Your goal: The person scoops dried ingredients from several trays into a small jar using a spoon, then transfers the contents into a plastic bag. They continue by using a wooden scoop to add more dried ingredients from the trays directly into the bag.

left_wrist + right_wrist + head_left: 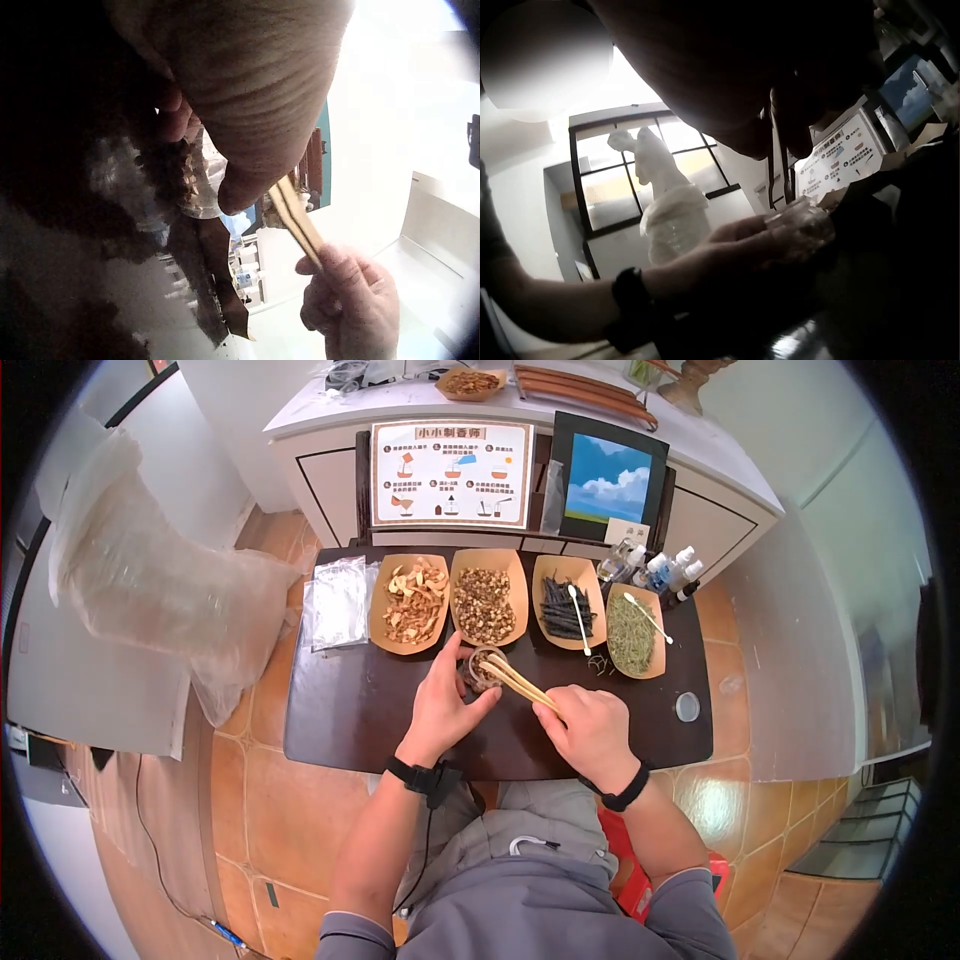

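Dark tabletop [345, 705] beneath jar [478, 679], tongs [522, 684]

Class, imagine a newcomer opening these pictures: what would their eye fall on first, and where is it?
Probably the four paper trays of dried pieces, lined up across the dark table. Just in front of them, the left hand holds a small clear jar while the right hand holds wooden tongs, tips at its mouth. Beyond the trays, a white illustrated board stands beside a bright picture of blue sky.
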Available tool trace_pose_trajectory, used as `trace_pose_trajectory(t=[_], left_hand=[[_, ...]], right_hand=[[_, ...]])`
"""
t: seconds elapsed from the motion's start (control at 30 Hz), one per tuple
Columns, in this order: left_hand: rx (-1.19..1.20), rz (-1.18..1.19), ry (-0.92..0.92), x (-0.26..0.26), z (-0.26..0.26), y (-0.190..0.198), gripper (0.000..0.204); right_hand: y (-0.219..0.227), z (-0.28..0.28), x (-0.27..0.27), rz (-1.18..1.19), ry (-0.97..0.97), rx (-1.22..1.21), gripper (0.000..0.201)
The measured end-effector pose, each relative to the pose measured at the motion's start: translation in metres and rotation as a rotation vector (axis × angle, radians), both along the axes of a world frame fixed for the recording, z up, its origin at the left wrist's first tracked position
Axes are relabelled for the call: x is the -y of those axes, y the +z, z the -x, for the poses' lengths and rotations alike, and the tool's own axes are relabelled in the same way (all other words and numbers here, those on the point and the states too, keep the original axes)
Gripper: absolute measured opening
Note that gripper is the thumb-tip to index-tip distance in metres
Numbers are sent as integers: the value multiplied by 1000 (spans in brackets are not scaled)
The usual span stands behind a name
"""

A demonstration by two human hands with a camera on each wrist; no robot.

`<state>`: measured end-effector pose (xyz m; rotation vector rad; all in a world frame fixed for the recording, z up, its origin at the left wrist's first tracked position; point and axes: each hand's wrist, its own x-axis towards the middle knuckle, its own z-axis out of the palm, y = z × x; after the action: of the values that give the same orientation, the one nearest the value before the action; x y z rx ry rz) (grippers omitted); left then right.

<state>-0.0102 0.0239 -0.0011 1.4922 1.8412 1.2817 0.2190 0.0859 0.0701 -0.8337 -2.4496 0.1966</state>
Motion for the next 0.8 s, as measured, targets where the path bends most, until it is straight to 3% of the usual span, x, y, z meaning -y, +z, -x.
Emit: trace_pose_trajectory(t=[0.27, 0.37, 0.43, 0.57, 0.63, 0.8], left_hand=[[1, 12, 3, -1, -1, 0, 101], [8, 4, 14, 1, 1, -3, 102], [-7, 22, 13, 0, 0, -2, 104], [8, 18, 24, 0, -2, -1, 102], [9, 18, 28, 0, -2, -1, 103], [8, 21, 26, -1, -1, -2, 104]], right_hand=[[2, 0, -3, -82, 10, 63, 20], [4, 4, -8, 45, 17, 8, 20], [11, 11, -18, 247, -104, -193, 22], [3, 28, -54, 236, -260, -97, 32], [2, 38, -63, 224, -352, 70, 36], [-5, 55, -69, 128, -380, 186, 40]])
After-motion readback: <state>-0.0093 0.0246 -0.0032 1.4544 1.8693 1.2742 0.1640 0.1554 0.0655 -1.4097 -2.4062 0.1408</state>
